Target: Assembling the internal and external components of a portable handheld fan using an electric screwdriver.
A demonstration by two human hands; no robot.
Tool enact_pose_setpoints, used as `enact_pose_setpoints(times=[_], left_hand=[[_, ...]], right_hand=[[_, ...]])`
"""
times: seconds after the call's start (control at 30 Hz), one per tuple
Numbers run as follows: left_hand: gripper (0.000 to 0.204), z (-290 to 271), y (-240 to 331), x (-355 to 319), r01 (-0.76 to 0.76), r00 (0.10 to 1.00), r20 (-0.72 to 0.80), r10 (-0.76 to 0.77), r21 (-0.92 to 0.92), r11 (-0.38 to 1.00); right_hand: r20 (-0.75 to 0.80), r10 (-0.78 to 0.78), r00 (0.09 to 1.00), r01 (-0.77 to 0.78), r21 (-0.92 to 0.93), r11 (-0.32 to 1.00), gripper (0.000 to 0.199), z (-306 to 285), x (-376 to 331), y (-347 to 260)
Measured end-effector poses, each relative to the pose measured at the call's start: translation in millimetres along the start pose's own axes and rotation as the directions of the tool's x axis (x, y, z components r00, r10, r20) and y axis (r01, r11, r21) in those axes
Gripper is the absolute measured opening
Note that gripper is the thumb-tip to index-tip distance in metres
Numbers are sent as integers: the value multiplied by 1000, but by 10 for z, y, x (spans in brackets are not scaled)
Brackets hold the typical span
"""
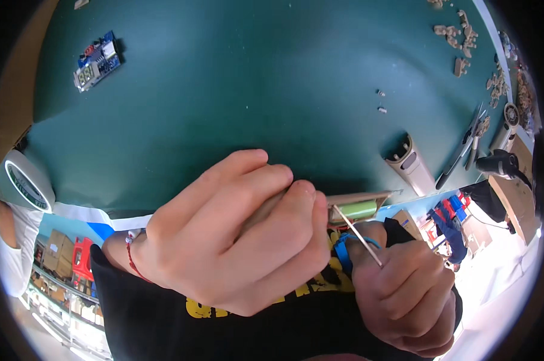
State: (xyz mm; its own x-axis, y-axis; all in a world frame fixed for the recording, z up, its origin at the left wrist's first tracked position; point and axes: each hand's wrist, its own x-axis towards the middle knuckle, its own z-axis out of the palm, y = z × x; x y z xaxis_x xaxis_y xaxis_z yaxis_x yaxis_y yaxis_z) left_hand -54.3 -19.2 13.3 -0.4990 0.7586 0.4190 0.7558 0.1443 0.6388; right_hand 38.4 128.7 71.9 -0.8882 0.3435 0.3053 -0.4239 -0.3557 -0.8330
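Note:
My left hand is closed round one end of a beige device casing, mostly hidden behind the fingers. Out past the fingertips shows the casing's open end, with a green cylindrical battery lying in it. A closed fist is what my right hand makes at the lower right, gripping a thin metal rod like a screwdriver shaft. Its handle is hidden in the fist. The rod's tip meets the casing beside the battery, close to my left fingertips.
A beige shell piece stands right of the hands, beside tweezers. Two tiny metal parts lie beyond. A blue circuit board sits far left, above a tape roll. Small beige parts are scattered far right. Another person's arm shows left.

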Motion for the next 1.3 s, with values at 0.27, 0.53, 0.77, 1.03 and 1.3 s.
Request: enact_pose_setpoints(times=[0.27, 0.53, 0.77, 1.03, 1.3], left_hand=[[23, -6, 0, 5, 31, 999, -15, -30, 22, 999], [36, -141, 101, -30, 113, 988, 96, -123, 102, 988], [37, -135, 134, -23, 97, 991, 81, -106, 106, 990], [36, -137, 122, -8, 76, 995, 50, -83, 125, 989], [33, -128, 143, -4, 78, 996, 26, -82, 123, 989]], right_hand=[[49, -70, 996, 74, -71, 995, 41, -65, 47, 88], [79, 174, 982, -169, -65, 983, 44, -167, 29, -32], [198, -396, 897, 441, -326, 836, 33, -866, 11, -244], [429, 260, 865, 395, -902, 172, 8, -1586, 301, -302], [426, 271, 863, 469, -875, -121, 37, -1170, 179, -444]])
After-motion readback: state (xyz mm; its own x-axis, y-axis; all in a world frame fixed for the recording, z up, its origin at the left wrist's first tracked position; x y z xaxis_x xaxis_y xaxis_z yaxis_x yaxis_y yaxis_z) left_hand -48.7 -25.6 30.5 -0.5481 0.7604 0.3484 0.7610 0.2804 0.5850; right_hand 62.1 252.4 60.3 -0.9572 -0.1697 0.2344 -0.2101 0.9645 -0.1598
